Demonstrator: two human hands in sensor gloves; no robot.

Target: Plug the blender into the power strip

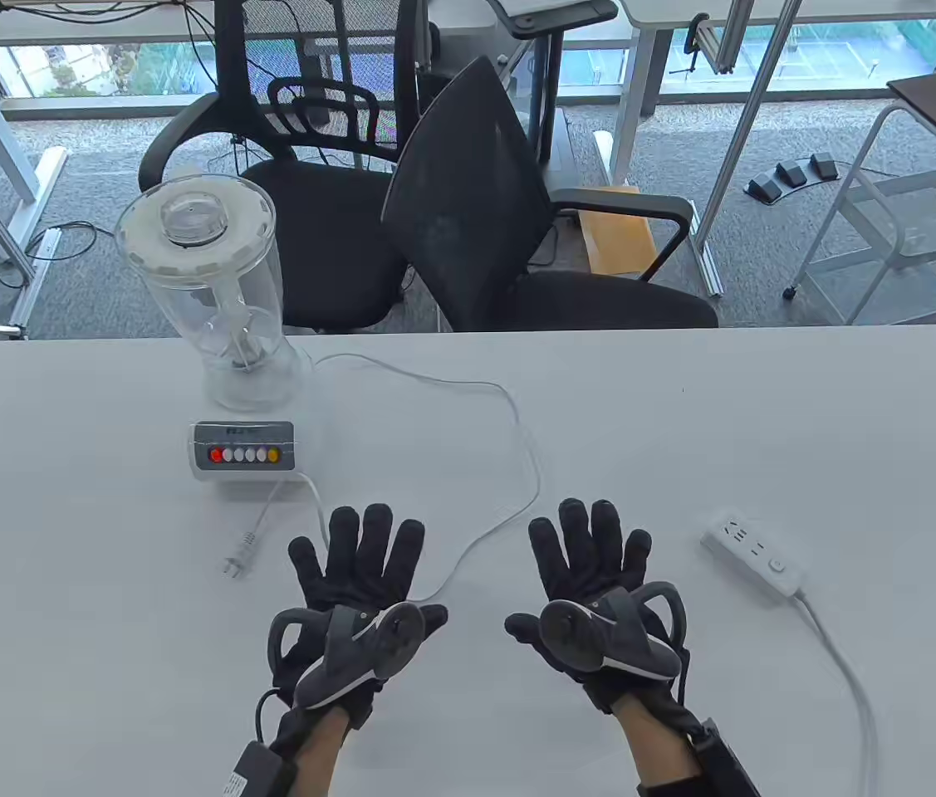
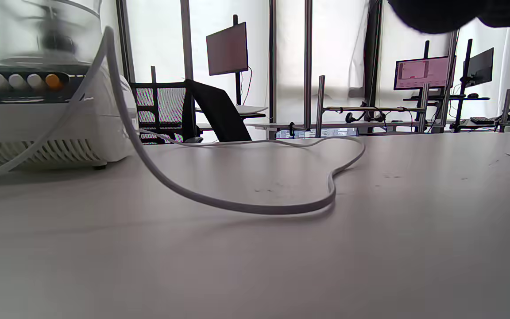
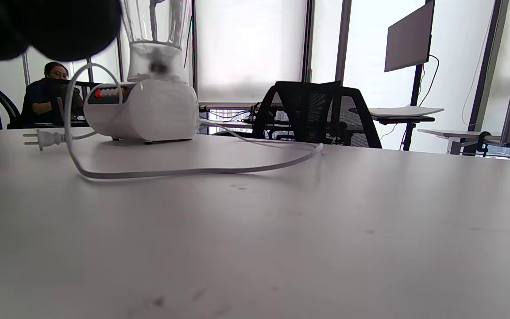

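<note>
So, what we see:
blender (image 1: 227, 332): far left of table (image 1: 683, 432); panel text unreadable
plug (image 1: 241, 554): loose, just left of left hand (image 1: 360, 581)
power strip (image 1: 752, 554): right of right hand (image 1: 592, 573), no readable marking
hands: both flat, fingers spread, holding nothing

I see a matt, smooth white table (image 1: 683, 432), a blender (image 1: 218, 332) with clear glossy plastic jar and white plastic base, and black cloth gloves on each hand.

One blender (image 1: 218, 332), one power strip (image 1: 754, 554), two gloved hands, perhaps two chairs (image 1: 509, 224).
</note>
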